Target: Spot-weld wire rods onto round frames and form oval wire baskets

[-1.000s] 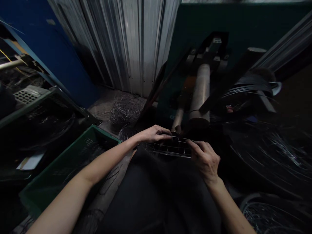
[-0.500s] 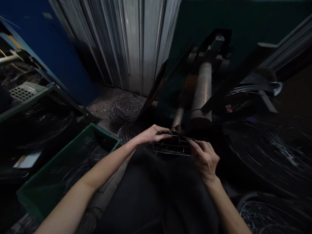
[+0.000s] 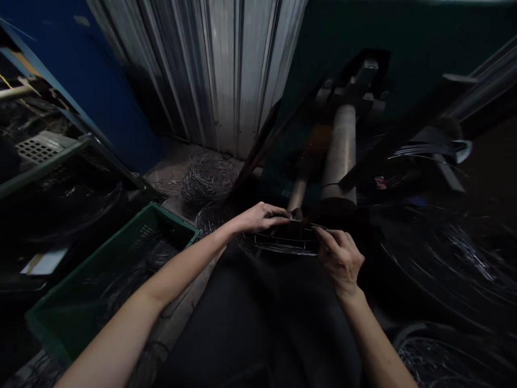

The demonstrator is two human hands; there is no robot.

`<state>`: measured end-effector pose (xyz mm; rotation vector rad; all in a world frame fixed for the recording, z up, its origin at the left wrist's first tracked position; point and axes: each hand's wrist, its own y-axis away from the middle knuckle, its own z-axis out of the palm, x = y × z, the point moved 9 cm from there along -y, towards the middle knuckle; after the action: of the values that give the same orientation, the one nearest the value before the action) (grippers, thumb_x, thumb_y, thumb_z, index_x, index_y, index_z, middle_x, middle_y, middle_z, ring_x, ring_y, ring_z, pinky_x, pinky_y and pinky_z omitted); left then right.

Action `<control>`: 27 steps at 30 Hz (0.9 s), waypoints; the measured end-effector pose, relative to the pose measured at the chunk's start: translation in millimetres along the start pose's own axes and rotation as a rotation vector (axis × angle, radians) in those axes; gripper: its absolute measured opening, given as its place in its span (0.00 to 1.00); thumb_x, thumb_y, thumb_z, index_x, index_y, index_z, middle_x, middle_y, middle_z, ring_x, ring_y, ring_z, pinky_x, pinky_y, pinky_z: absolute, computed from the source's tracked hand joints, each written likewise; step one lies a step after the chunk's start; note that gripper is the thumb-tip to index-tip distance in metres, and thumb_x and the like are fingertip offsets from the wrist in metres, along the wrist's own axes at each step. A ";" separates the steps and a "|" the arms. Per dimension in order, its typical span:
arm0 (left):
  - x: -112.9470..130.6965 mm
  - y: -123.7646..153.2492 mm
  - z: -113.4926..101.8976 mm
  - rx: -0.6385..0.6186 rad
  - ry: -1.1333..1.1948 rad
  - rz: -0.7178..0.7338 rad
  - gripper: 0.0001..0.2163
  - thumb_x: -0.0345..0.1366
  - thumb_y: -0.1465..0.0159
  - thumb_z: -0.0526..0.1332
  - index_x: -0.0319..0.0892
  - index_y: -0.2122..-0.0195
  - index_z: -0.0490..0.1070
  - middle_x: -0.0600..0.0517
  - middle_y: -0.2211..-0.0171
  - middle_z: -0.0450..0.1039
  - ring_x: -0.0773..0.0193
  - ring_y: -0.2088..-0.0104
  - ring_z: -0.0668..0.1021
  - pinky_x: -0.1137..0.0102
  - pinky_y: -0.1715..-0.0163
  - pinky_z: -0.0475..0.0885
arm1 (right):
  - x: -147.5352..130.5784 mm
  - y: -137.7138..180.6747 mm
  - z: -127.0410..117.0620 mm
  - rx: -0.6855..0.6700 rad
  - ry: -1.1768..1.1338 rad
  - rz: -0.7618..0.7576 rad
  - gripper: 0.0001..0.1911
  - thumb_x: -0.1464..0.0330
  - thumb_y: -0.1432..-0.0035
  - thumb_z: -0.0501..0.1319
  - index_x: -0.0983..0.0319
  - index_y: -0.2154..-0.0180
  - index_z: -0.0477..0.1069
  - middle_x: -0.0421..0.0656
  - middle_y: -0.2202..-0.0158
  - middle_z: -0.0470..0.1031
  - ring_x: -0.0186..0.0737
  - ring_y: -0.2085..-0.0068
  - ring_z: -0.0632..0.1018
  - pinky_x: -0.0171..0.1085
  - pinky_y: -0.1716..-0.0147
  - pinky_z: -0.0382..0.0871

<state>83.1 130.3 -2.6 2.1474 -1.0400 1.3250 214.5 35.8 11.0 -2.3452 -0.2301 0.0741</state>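
A thin metal wire frame (image 3: 285, 242), made of long wires joined by short cross wires, is held level above my lap. My left hand (image 3: 260, 216) pinches its far edge from the left, thumb and fingers closed. From the right, my right hand (image 3: 341, 254) grips the same frame between thumb and fingertips. Between the hands, the far edge of the frame lies at the tip of the machine's thinner lower rod (image 3: 298, 194); whether they touch is too dark to tell. Above it juts a thick metal cylinder (image 3: 341, 145) from the dark green machine (image 3: 404, 27).
A green plastic crate (image 3: 109, 242) with wire pieces stands at my left. Tangled wire rings (image 3: 210, 178) lie on the floor by the corrugated wall (image 3: 224, 70). More wire pieces fill a round container (image 3: 432, 355) at lower right. A blue panel (image 3: 89, 81) stands at upper left.
Both hands keep hold of the wire frame. Its far edge has risen slightly toward the lower rod's tip, and the frame looks a little tilted. The view has shifted slightly.
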 end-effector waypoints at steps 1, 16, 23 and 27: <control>-0.3 -1.1 -0.4 -0.002 -0.001 0.002 0.15 0.41 0.37 0.55 0.34 0.58 0.74 0.55 0.75 0.69 0.73 0.74 0.68 0.79 0.72 0.62 | 1.3 0.0 2.0 -0.007 0.000 0.004 0.14 0.75 0.40 0.54 0.56 0.59 0.75 0.42 0.68 0.72 0.32 0.68 0.70 0.30 0.71 0.61; -4.0 -2.7 0.7 -0.024 0.070 -0.031 0.17 0.46 0.37 0.53 0.37 0.61 0.73 0.56 0.82 0.66 0.74 0.79 0.67 0.78 0.78 0.59 | 0.2 -11.2 -7.4 -0.044 -0.100 -0.007 0.12 0.72 0.39 0.54 0.57 0.57 0.74 0.42 0.66 0.75 0.35 0.67 0.72 0.33 0.67 0.65; -15.4 -4.7 4.5 -0.061 0.077 -0.043 0.18 0.47 0.39 0.55 0.35 0.62 0.72 0.56 0.79 0.66 0.73 0.78 0.67 0.78 0.77 0.59 | 57.0 13.6 -21.7 -0.123 -0.250 0.257 0.12 0.63 0.38 0.53 0.62 0.60 0.71 0.45 0.63 0.73 0.38 0.63 0.75 0.35 0.65 0.68; -31.9 12.2 7.7 -0.081 0.095 -0.061 0.19 0.48 0.38 0.53 0.36 0.63 0.72 0.53 0.76 0.69 0.70 0.73 0.70 0.75 0.70 0.64 | 43.8 34.2 -5.3 -0.327 -0.379 0.159 0.13 0.63 0.36 0.51 0.61 0.61 0.71 0.44 0.65 0.73 0.36 0.66 0.75 0.33 0.67 0.67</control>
<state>69.5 129.5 -34.8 2.0208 -0.9655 1.3205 263.1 16.7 -8.8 -2.6577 -0.2544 0.6020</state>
